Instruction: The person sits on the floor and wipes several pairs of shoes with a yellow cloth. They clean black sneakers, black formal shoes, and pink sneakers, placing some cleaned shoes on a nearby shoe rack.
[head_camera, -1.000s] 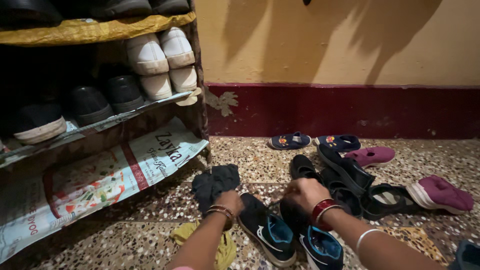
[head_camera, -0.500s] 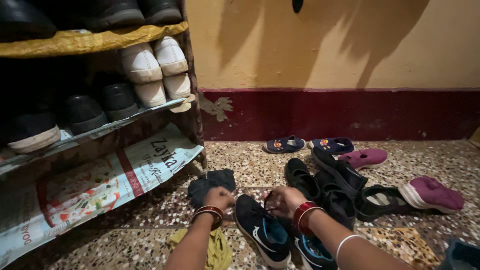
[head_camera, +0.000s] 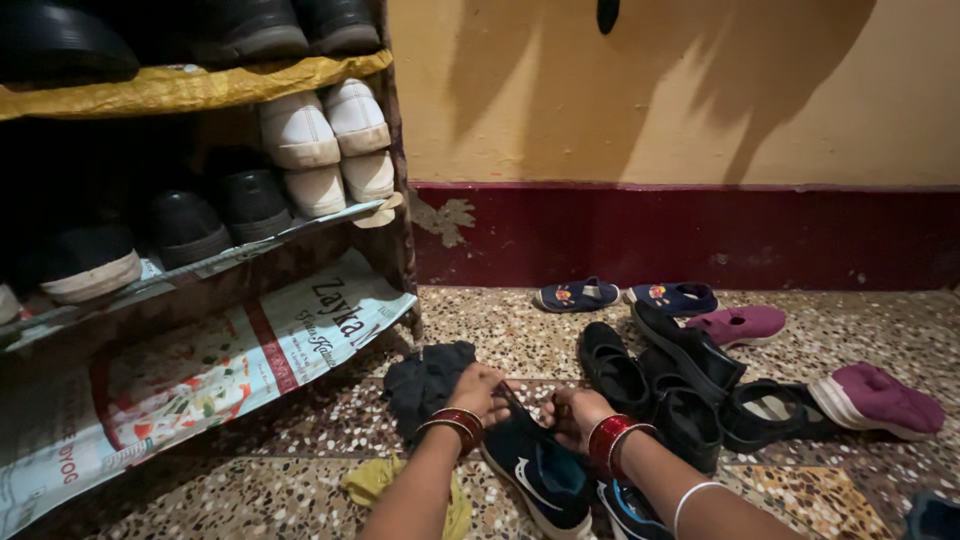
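Note:
A black sneaker with a blue lining and white side mark (head_camera: 540, 478) lies on the speckled floor in front of me. My left hand (head_camera: 480, 390) and my right hand (head_camera: 572, 412) meet above its toe end, both pinching its dark lace, which runs taut between them. Both wrists carry red and gold bangles. A second matching sneaker (head_camera: 628, 508) lies under my right forearm, partly hidden.
A dark cloth (head_camera: 425, 378) and a yellow cloth (head_camera: 385, 482) lie by my left arm. A shoe rack (head_camera: 200, 260) with white and black shoes stands at left. Black shoes (head_camera: 660, 370), pink shoes (head_camera: 875, 398) and small blue sandals (head_camera: 625, 296) are scattered near the wall.
My hands have come closer together over the sneaker's front. The lace is now drawn tight between them. The view has shifted slightly.

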